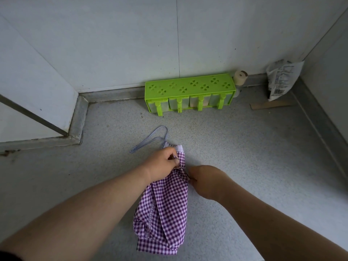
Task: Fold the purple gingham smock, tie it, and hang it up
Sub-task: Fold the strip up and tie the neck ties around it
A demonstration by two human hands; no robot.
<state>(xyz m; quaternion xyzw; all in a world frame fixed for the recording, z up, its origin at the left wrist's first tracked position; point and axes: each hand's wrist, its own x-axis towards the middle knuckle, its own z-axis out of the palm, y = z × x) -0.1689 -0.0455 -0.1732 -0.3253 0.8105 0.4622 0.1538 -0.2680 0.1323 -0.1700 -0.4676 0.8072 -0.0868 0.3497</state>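
The grey speckled countertop (235,151) is open to the right of the folded purple gingham smock (163,210), and also to its left. At the far side, the bright green plastic seasoning rack (189,91) stands against the white wall (131,44) and blocks the way there. A small beige roll (240,77) sits just beside its right end. In the far right corner a crumpled white printed bag (282,78) leans (a brown cardboard strip (271,105) lies near it). At the left, a white wall block (33,95) juts onto the surface.
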